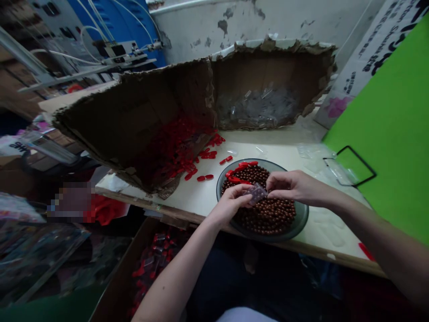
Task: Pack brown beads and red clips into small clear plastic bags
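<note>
My left hand (pixel 235 197) is closed on a small clear plastic case (pixel 258 193), held over a round bowl (pixel 303 219). What fills the case I cannot make out for certain. Right beside it my right hand (pixel 290 184) is pinched, thumb and fingertips at the case's edge; anything between them is too small to tell. Many shiny brown beads (pixel 268 220) fill the bowl. Several red plastic pieces (pixel 238 171) lie on the beads toward the far left side.
Behind the bowl, a torn cardboard box (pixel 187 85) holds red pieces (pixel 174 143) and clear plastic parts (pixel 264 105). At right stands a green panel (pixel 385 129) with a black wire handle (pixel 363 163). Below the table edge, an open carton (pixel 115 268) contains red and clear items.
</note>
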### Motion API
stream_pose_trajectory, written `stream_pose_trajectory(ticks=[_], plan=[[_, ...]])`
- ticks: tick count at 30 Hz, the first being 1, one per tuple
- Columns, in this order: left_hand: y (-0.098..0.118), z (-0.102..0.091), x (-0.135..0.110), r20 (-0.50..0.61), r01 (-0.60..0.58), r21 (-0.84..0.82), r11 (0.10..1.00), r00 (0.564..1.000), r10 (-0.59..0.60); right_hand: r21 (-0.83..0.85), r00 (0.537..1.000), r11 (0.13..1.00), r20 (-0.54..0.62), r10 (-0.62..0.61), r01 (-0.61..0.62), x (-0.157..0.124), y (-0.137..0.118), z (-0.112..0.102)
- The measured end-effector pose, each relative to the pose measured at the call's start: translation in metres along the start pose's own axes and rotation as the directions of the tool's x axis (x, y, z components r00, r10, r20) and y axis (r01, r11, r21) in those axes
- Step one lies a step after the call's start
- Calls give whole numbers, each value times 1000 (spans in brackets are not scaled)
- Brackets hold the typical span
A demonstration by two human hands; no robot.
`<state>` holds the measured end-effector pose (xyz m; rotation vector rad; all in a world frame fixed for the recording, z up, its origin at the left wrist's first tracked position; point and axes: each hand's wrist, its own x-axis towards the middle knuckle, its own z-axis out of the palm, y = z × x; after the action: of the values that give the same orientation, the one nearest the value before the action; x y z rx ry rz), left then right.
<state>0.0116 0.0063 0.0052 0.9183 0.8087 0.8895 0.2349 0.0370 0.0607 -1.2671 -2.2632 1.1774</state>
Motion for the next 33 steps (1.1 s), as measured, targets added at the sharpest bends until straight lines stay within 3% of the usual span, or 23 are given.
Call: stream_pose_trajectory(ticks=[4,9,11,14,17,20,23,33], plan=[[3,-6,-5,-24,15,-91,996,1000,-17,98,997,994,-52,55,-49,2,21,2],[7,-6,-8,-39,-14,-129,992,999,9,-75,995,995,67,71,-66,8,44,8],[6,-6,-8,-49,-23,-138,990,999,16,-139,998,988,-4,60,-60,14,47,10],[5,-9,-8,-101,-67,-181,981,994,49,-181,977,980,-211,42,-81,27,45,15],[9,-20,-10,-214,-164,-221,961,970,116,-173,955,983,-297,13,-67,44,38,24],[17,-32,-13,-312,-260,-225,939,932,184,-182,953,983,-302,-29,-28,60,30,37],[21,-41,-16,-341,-308,-190,932,911,232,-228,965,974,-258,-49,-11,71,27,50],[6,-41,-13,-339,-278,-186,942,918,203,-331,942,941,-288,-172,71,98,25,71]])
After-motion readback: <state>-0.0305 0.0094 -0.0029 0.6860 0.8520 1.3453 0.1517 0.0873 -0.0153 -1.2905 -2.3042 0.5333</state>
